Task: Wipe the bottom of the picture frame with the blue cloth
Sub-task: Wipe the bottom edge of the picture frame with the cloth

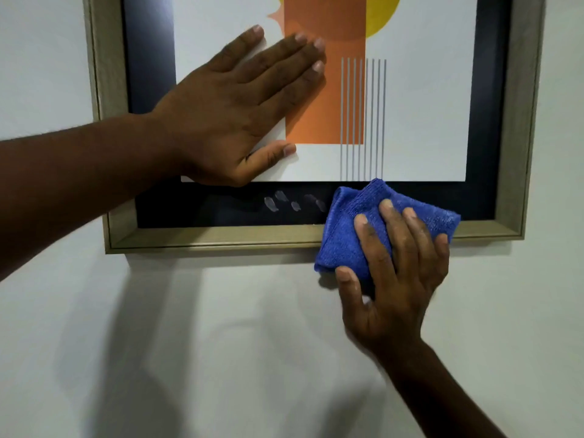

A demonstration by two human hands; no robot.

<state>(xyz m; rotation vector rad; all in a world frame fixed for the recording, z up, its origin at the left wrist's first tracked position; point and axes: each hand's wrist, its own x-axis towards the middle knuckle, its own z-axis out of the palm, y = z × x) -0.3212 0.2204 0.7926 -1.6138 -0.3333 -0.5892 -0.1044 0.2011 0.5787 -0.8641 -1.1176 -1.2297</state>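
A picture frame [202,240] with a pale wooden rim and a dark inner border hangs on a white wall; its print shows an orange block, a yellow disc and thin grey lines. My left hand [234,112] lies flat on the glass, fingers spread, holding nothing. A folded blue cloth [347,235] is pressed over the bottom rail, right of its middle, covering rim and dark border. My right hand [392,273] grips the cloth, fingers on top and thumb at its lower edge. Several whitish smudges [294,202] mark the dark border just left of the cloth.
The white wall [221,343] spreads below and beside the frame, crossed by soft shadows of my arms. The frame's right rail [518,121] runs up near the right edge of view. The frame's top is out of view.
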